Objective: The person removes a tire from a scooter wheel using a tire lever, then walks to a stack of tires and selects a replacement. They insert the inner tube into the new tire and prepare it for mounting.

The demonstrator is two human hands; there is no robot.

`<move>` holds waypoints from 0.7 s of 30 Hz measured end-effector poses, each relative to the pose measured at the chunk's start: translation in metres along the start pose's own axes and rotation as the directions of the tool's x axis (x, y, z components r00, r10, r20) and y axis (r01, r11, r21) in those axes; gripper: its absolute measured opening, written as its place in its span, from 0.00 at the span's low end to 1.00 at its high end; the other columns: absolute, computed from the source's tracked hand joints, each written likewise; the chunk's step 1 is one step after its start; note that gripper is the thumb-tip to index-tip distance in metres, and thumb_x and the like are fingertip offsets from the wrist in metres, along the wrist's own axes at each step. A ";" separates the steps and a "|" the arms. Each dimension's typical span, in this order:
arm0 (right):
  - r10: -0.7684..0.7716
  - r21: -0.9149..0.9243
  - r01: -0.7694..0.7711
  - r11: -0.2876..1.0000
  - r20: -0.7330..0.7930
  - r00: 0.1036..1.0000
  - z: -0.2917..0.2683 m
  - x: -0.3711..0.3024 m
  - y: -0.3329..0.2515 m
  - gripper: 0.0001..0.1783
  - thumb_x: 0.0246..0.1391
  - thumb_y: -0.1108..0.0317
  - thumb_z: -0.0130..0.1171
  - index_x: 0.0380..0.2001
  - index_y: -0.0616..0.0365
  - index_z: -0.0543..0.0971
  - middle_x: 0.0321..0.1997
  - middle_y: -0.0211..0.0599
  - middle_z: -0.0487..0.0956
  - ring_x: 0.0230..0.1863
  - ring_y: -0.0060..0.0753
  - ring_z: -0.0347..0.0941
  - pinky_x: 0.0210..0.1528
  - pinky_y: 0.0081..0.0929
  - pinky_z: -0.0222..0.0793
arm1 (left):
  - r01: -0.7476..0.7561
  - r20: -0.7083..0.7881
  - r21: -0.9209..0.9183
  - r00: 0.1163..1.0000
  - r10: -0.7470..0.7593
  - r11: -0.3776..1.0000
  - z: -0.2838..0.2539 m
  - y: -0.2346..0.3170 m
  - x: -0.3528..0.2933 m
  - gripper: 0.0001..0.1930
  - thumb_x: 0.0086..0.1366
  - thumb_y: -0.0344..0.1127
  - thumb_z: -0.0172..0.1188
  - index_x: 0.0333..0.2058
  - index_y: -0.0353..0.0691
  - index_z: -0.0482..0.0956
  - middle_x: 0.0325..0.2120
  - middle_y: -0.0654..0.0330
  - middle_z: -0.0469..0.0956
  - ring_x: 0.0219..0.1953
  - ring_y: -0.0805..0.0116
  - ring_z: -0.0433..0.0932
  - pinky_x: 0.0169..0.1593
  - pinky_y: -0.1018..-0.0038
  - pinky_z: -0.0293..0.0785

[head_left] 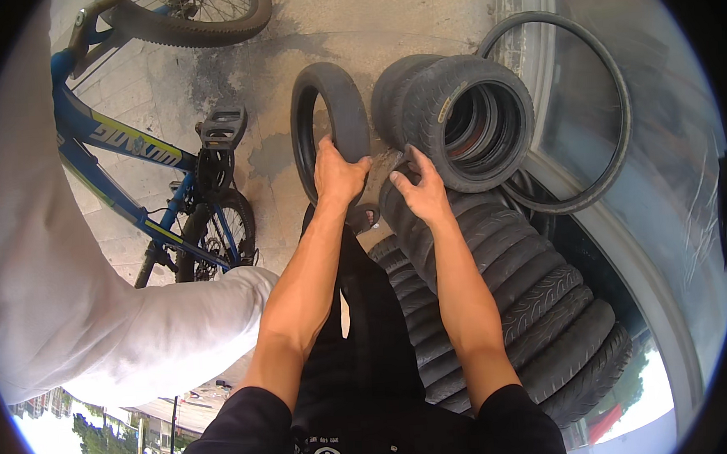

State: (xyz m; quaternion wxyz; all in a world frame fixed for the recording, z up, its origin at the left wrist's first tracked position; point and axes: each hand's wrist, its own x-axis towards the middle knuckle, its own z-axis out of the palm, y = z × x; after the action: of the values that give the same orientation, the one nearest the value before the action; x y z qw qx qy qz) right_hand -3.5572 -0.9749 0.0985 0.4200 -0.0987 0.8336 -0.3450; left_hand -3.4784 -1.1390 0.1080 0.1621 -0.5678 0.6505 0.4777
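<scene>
My left hand [340, 175] is closed around the lower part of a smooth black tire [352, 104], with the thumb over its tread. The tire stands upright in front of me, its open centre facing left. To the right of it, my right hand [424, 189] has its thumb and fingers apart and holds nothing. Its fingertips are close to a stack of black tires [433, 112] at the far right; whether they touch it, I cannot tell. Below that hand runs a long row of worn black tires [518, 268], pressed side by side.
A blue bicycle [124, 133] stands at the left, with one pedal [223, 127] sticking out toward me. A person's white sleeve [179, 323] reaches in at my left. One thin tire [617, 131] leans against the glass panel [662, 113] on the right. Paved ground [353, 30] lies ahead.
</scene>
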 end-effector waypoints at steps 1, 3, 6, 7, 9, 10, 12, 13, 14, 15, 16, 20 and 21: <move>0.028 -0.012 -0.030 0.999 -0.089 0.996 -0.002 0.002 0.012 0.34 0.55 0.67 0.65 0.64 0.64 0.67 0.58 0.49 0.73 0.59 0.44 0.71 0.61 0.37 0.67 | 0.017 0.006 0.014 1.000 -0.017 1.000 0.008 -0.009 0.012 0.46 0.48 0.42 0.75 0.61 0.27 0.62 0.53 0.40 0.75 0.55 0.47 0.76 0.59 0.62 0.70; -0.021 -0.131 -0.012 0.991 -0.251 0.968 -0.009 0.004 0.035 0.33 0.52 0.67 0.65 0.60 0.66 0.69 0.59 0.55 0.71 0.61 0.52 0.70 0.63 0.40 0.65 | 0.045 0.021 0.019 0.999 -0.046 0.999 0.019 -0.024 0.036 0.46 0.47 0.41 0.75 0.62 0.28 0.62 0.54 0.40 0.74 0.57 0.47 0.74 0.61 0.62 0.69; -0.112 -0.329 -0.031 0.944 -0.408 0.906 -0.015 0.010 0.063 0.38 0.48 0.65 0.67 0.63 0.62 0.66 0.60 0.55 0.68 0.63 0.59 0.63 0.65 0.47 0.58 | 0.076 0.056 -0.007 0.996 -0.076 0.997 0.032 -0.038 0.060 0.50 0.44 0.42 0.77 0.63 0.29 0.60 0.58 0.40 0.70 0.61 0.47 0.70 0.63 0.61 0.66; -0.094 -0.377 -0.081 0.923 -0.424 0.901 -0.017 0.012 0.071 0.41 0.48 0.64 0.68 0.64 0.61 0.64 0.62 0.56 0.67 0.64 0.60 0.60 0.66 0.48 0.55 | 0.062 0.030 0.021 0.998 -0.062 0.998 0.035 -0.041 0.067 0.51 0.42 0.43 0.78 0.63 0.28 0.60 0.57 0.39 0.71 0.59 0.47 0.71 0.62 0.61 0.67; -0.075 -0.404 -0.108 0.908 -0.411 0.908 -0.019 0.016 0.082 0.43 0.47 0.63 0.69 0.65 0.61 0.63 0.63 0.57 0.65 0.65 0.60 0.59 0.67 0.48 0.53 | 0.005 -0.048 0.069 0.999 -0.002 0.998 0.039 -0.047 0.079 0.53 0.40 0.45 0.78 0.62 0.27 0.61 0.54 0.37 0.74 0.57 0.47 0.74 0.60 0.62 0.70; -0.049 -0.416 -0.138 0.899 -0.409 0.911 -0.019 0.019 0.086 0.44 0.46 0.63 0.69 0.65 0.61 0.63 0.64 0.57 0.64 0.66 0.60 0.58 0.68 0.48 0.52 | 0.008 -0.071 0.051 0.997 -0.005 0.999 0.039 -0.050 0.087 0.53 0.38 0.47 0.78 0.61 0.28 0.61 0.52 0.36 0.74 0.56 0.45 0.75 0.59 0.61 0.70; -0.040 -0.386 -0.139 0.912 -0.420 0.907 -0.018 0.024 0.092 0.44 0.46 0.63 0.69 0.65 0.61 0.63 0.64 0.58 0.64 0.66 0.60 0.58 0.68 0.49 0.52 | 0.087 -0.070 0.003 0.994 -0.086 0.996 0.039 -0.057 0.100 0.52 0.39 0.48 0.77 0.61 0.28 0.61 0.52 0.37 0.75 0.55 0.44 0.76 0.59 0.61 0.71; -0.026 -0.372 -0.150 0.916 -0.428 0.904 -0.018 0.026 0.094 0.44 0.46 0.63 0.69 0.65 0.61 0.62 0.63 0.58 0.64 0.66 0.60 0.58 0.68 0.49 0.52 | 0.139 -0.060 -0.018 0.988 -0.140 0.990 0.039 -0.061 0.106 0.52 0.40 0.48 0.77 0.60 0.28 0.61 0.51 0.37 0.75 0.54 0.44 0.76 0.58 0.61 0.71; -0.016 -0.353 -0.152 0.923 -0.430 0.903 -0.017 0.028 0.096 0.44 0.46 0.63 0.69 0.65 0.61 0.62 0.63 0.58 0.65 0.66 0.59 0.58 0.68 0.48 0.52 | 0.120 -0.100 0.005 0.988 -0.119 0.993 0.040 -0.065 0.110 0.50 0.41 0.48 0.75 0.60 0.28 0.61 0.50 0.35 0.76 0.53 0.43 0.76 0.57 0.61 0.72; -0.007 -0.337 -0.155 0.929 -0.435 0.901 -0.016 0.028 0.097 0.44 0.46 0.63 0.69 0.65 0.61 0.63 0.63 0.58 0.65 0.66 0.59 0.59 0.68 0.48 0.52 | 0.104 -0.140 -0.006 0.985 -0.103 0.995 0.041 -0.069 0.116 0.49 0.42 0.46 0.75 0.59 0.27 0.61 0.49 0.35 0.76 0.52 0.42 0.77 0.57 0.60 0.72; -0.006 -0.325 -0.152 0.933 -0.437 0.900 -0.015 0.028 0.098 0.44 0.46 0.63 0.69 0.65 0.61 0.63 0.64 0.58 0.65 0.66 0.59 0.59 0.68 0.48 0.52 | 0.108 -0.164 -0.006 0.980 -0.108 0.994 0.040 -0.073 0.121 0.47 0.42 0.44 0.75 0.57 0.26 0.61 0.48 0.35 0.76 0.51 0.41 0.77 0.57 0.60 0.72; -0.006 -0.296 -0.138 0.945 -0.438 0.899 -0.012 0.021 0.101 0.43 0.47 0.63 0.68 0.65 0.62 0.63 0.63 0.58 0.65 0.66 0.59 0.59 0.68 0.48 0.53 | 0.091 -0.321 0.066 0.945 -0.065 0.994 0.029 -0.091 0.134 0.43 0.45 0.43 0.73 0.54 0.24 0.62 0.49 0.33 0.72 0.54 0.39 0.73 0.59 0.58 0.69; 0.020 -0.291 -0.163 0.943 -0.438 0.899 -0.012 0.020 0.102 0.43 0.47 0.63 0.68 0.65 0.62 0.63 0.63 0.58 0.66 0.65 0.59 0.59 0.68 0.48 0.53 | 0.108 -0.341 0.115 0.938 -0.063 0.988 0.023 -0.096 0.137 0.42 0.46 0.43 0.73 0.54 0.24 0.62 0.49 0.33 0.71 0.55 0.39 0.72 0.60 0.57 0.68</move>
State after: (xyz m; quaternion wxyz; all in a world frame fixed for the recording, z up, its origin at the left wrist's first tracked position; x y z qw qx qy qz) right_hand -3.5663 -0.9020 0.0238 0.2204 -0.0473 0.9539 -0.1980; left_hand -3.4423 -1.1909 -0.0486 0.1061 -0.6568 0.6734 0.3222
